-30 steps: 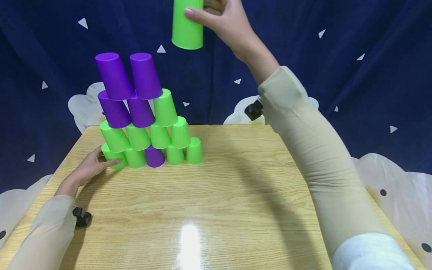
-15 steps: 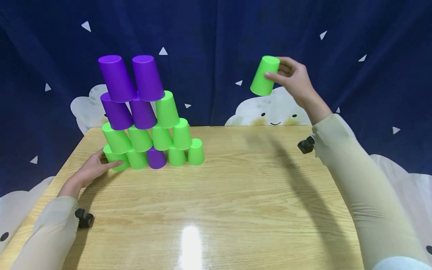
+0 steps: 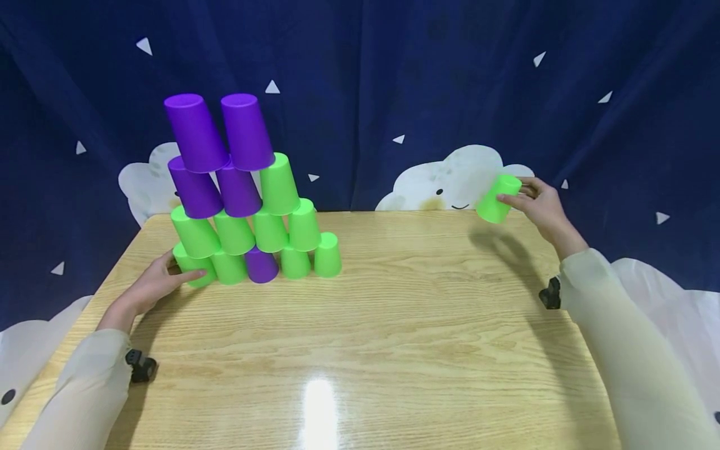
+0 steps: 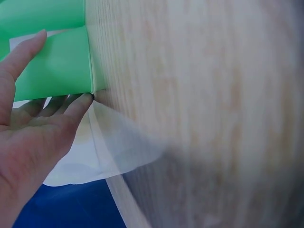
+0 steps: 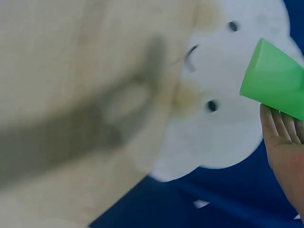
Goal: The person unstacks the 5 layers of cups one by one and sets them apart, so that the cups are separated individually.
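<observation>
In the head view, my right hand (image 3: 541, 209) holds a green plastic cup (image 3: 492, 205) upside down and slightly tilted, above the table's far right edge. The thumb lies on its near side; the right wrist view shows the fingers (image 5: 281, 124) along its wall. At the far left my left hand (image 3: 152, 286) grips the leftmost bottom-row green cup (image 4: 61, 64), thumb in front and fingers along the outer side. That cup supports a stack of upside-down cups: mostly green lower rows with one purple cup (image 3: 261, 265), then purple and green, then two purple cups (image 3: 247, 132) on top.
The wooden table (image 3: 394, 337) reaches back to a dark blue curtain (image 3: 349, 75) printed with white triangles and clouds. A green cup (image 3: 328, 255) forms the right end of the stack's bottom row. Shadows of both arms fall across the tabletop.
My right hand has moved from high beside the stack's top down and to the right, carrying the green cup. The left hand and the stack stay put.
</observation>
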### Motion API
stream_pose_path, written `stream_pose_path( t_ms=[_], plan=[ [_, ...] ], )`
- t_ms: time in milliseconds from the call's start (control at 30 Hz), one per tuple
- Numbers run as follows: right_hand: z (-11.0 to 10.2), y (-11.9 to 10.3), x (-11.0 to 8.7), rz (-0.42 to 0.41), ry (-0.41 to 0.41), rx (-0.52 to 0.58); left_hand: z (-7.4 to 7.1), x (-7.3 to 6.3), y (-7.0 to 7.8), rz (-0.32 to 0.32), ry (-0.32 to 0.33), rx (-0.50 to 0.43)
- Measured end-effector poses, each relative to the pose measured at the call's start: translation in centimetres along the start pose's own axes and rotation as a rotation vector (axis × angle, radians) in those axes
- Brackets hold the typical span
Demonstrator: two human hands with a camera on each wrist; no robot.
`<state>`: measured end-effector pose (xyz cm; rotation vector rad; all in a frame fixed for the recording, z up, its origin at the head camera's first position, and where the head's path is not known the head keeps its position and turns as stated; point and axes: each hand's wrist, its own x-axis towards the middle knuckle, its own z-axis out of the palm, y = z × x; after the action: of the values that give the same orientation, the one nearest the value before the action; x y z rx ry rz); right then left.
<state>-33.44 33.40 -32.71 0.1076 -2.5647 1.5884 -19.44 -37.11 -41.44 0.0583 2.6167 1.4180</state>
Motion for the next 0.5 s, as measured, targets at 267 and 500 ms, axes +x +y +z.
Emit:
stream_pose_path(
  t_ms=[267, 500],
  plan=[
    [-0.4, 5.2, -1.6, 0.087, -0.073, -0.092, -0.1, -0.1, 0.1, 0.01, 0.007, -0.008],
    [-0.3, 7.2, -2.2, 0.098, -0.079, -0.128, 0.0, 0.0, 0.0, 0.005, 0.003, -0.023]
  ],
)
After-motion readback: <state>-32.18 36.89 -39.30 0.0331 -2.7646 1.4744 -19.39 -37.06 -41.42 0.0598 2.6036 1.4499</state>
